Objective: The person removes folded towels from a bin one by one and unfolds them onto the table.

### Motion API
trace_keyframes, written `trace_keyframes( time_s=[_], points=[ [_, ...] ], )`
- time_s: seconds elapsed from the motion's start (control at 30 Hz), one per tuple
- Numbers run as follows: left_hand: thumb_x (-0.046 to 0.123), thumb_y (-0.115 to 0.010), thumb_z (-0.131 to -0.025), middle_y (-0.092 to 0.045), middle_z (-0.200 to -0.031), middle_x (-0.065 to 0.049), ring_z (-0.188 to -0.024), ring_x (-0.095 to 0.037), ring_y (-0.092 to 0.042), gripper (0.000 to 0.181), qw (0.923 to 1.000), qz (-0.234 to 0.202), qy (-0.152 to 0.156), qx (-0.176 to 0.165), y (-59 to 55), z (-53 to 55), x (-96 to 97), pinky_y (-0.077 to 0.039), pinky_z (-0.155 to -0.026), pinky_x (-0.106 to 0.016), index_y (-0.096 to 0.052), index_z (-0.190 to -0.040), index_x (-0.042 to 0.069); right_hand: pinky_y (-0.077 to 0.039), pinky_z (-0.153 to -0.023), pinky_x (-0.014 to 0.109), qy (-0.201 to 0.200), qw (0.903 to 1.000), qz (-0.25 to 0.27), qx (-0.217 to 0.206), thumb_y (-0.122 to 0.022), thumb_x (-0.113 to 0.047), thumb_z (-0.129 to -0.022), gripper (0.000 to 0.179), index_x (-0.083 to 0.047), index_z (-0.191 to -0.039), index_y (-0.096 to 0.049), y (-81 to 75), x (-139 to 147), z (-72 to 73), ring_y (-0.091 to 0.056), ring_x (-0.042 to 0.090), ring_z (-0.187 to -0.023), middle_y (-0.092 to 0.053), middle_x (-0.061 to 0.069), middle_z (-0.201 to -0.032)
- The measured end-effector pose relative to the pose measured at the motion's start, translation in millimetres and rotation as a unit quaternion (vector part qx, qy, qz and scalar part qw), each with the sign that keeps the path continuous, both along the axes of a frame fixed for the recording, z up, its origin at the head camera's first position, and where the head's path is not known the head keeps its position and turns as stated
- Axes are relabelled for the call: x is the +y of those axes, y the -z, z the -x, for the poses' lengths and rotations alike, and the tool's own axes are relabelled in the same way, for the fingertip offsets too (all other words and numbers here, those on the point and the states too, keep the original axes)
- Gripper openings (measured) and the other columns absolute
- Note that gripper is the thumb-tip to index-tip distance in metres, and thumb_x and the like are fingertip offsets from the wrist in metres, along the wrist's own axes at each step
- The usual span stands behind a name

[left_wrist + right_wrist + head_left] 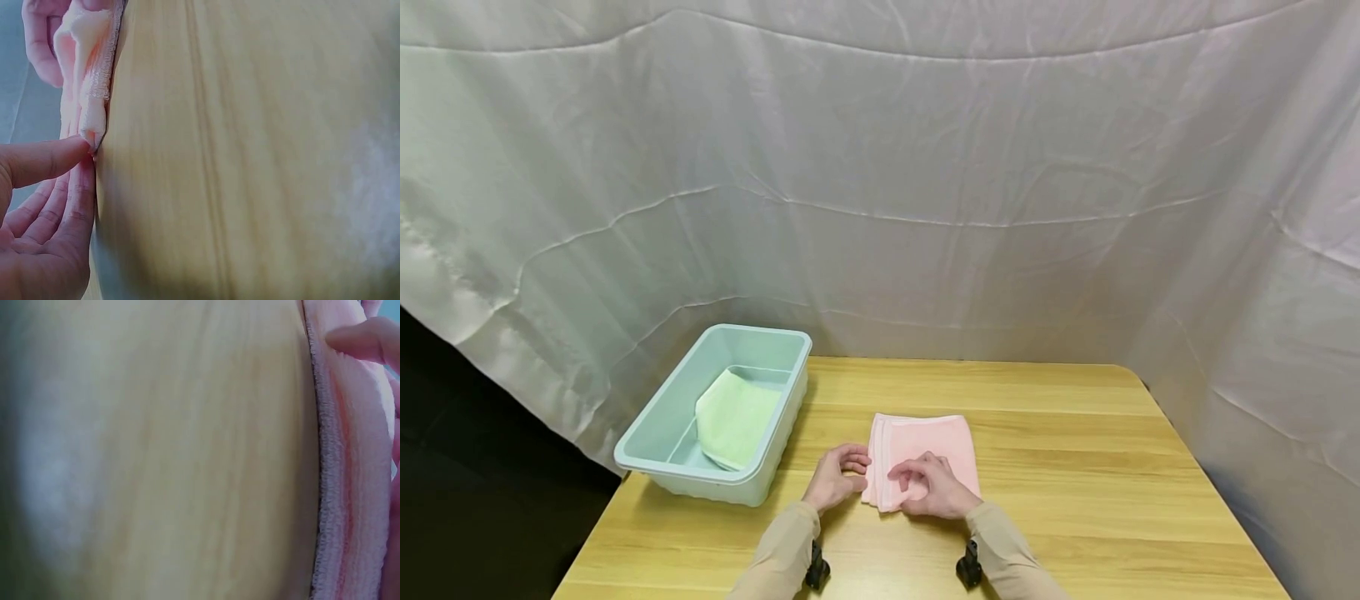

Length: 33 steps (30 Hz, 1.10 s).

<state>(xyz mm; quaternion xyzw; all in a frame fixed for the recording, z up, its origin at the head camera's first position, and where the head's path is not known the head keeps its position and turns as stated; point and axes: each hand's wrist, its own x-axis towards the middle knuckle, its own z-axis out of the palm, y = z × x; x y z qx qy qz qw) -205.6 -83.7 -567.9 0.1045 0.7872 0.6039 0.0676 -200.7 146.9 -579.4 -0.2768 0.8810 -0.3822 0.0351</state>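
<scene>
A folded pink towel [932, 435] lies on the table in front of me, its layers stacked along the left side with pale hemmed edges. My left hand [835, 478] is at its left edge; in the left wrist view the thumb and fingers pinch a corner of the pink towel [95, 119]. My right hand [942, 492] lies over the near part, fingers bent above the cloth. The right wrist view shows its thumb [365, 340] on the near edge of the towel [353, 475], where several layers show; the other fingers are partly hidden there.
A pale blue-green plastic basin [775, 454] stands at the left of the wooden table [1075, 467]. Inside it lies a folded light green towel [737, 417]. A grey-white curtain [962, 167] hangs behind and around the table.
</scene>
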Motion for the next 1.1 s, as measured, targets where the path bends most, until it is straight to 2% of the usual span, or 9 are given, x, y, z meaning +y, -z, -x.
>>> trace_keyframes(
  time_s=[0.13,0.3,0.4,0.53,0.7,0.9,1.0,1.1],
  points=[
    [-0.021,-0.062,-0.071,-0.066,-0.109,-0.035,-0.096,-0.041,-0.066,0.051,1.0,0.005,-0.006,-0.001,2.0,1.3,-0.3,-0.053,-0.075,-0.021,-0.057,-0.122,-0.018,-0.03,-0.085,0.029,-0.012,0.9996,0.024,0.011,-0.08,-0.016,-0.072,0.036,-0.02,-0.108,-0.073,0.3,1.1,2.1,-0.049,0.007,-0.088,-0.069,-0.007,-0.087],
    [-0.022,-0.06,-0.071,-0.064,-0.109,-0.039,-0.097,-0.049,-0.063,0.05,0.9999,-0.012,0.005,-0.002,-13.0,-5.8,0.5,-0.054,-0.077,-0.026,-0.056,-0.12,-0.021,-0.031,-0.083,0.025,-0.025,0.9988,0.039,0.013,-0.077,-0.012,-0.074,0.033,-0.019,-0.107,-0.074,1.6,2.2,4.7,-0.051,0.006,-0.085,-0.07,-0.004,-0.088],
    [-0.023,-0.059,-0.07,-0.062,-0.109,-0.042,-0.098,-0.053,-0.061,0.05,0.9997,-0.02,0.012,-0.003,-16.4,-7.2,0.2,-0.055,-0.078,-0.028,-0.054,-0.12,-0.023,-0.033,-0.082,0.023,-0.034,0.9981,0.048,0.02,-0.075,-0.011,-0.075,0.031,-0.017,-0.106,-0.074,1.9,2.6,5.5,-0.053,0.008,-0.085,-0.071,-0.002,-0.088],
    [-0.022,-0.061,-0.071,-0.064,-0.11,-0.038,-0.097,-0.047,-0.064,0.051,0.9999,-0.009,0.01,0.001,-6.2,-2.9,-1.0,-0.055,-0.077,-0.026,-0.055,-0.122,-0.021,-0.036,-0.082,0.024,-0.043,0.9972,0.059,0.015,-0.073,-0.009,-0.077,0.028,-0.014,-0.105,-0.074,1.0,3.0,5.6,-0.056,0.01,-0.086,-0.072,0.001,-0.09],
    [-0.018,-0.066,-0.071,-0.068,-0.108,-0.031,-0.094,-0.035,-0.067,0.051,0.9999,-0.008,0.011,0.0,4.0,2.9,-4.3,-0.054,-0.076,-0.022,-0.058,-0.122,-0.016,-0.036,-0.081,0.024,-0.034,0.9975,0.061,-0.009,-0.067,-0.006,-0.08,0.029,-0.015,-0.107,-0.074,0.2,3.2,5.7,-0.052,0.004,-0.086,-0.074,0.004,-0.098],
    [-0.015,-0.067,-0.071,-0.069,-0.108,-0.029,-0.092,-0.029,-0.067,0.051,0.9998,-0.01,0.017,0.002,5.0,5.1,-5.7,-0.054,-0.076,-0.021,-0.06,-0.121,-0.015,-0.048,-0.084,0.018,-0.042,0.9897,0.127,-0.05,-0.061,0.005,-0.082,0.035,-0.004,-0.114,-0.07,-1.3,2.3,5.0,-0.057,0.002,-0.093,-0.073,0.017,-0.109],
    [-0.016,-0.066,-0.071,-0.069,-0.107,-0.029,-0.092,-0.028,-0.067,0.051,0.9998,-0.007,0.018,0.002,5.3,5.4,-5.5,-0.054,-0.076,-0.021,-0.059,-0.121,-0.015,-0.05,-0.08,0.018,-0.039,0.9841,0.158,-0.071,-0.058,0.009,-0.082,0.037,0.003,-0.118,-0.067,-1.6,2.5,3.6,-0.058,0.003,-0.091,-0.069,0.024,-0.111],
    [-0.016,-0.066,-0.07,-0.069,-0.108,-0.029,-0.092,-0.027,-0.067,0.051,0.9999,-0.003,0.015,-0.002,4.6,4.8,-5.0,-0.053,-0.075,-0.02,-0.059,-0.121,-0.015,-0.049,-0.073,0.018,-0.023,0.9825,0.166,-0.081,-0.057,0.011,-0.081,0.039,0.005,-0.119,-0.066,-2.1,2.4,2.6,-0.056,0.002,-0.084,-0.068,0.026,-0.111]
  ],
)
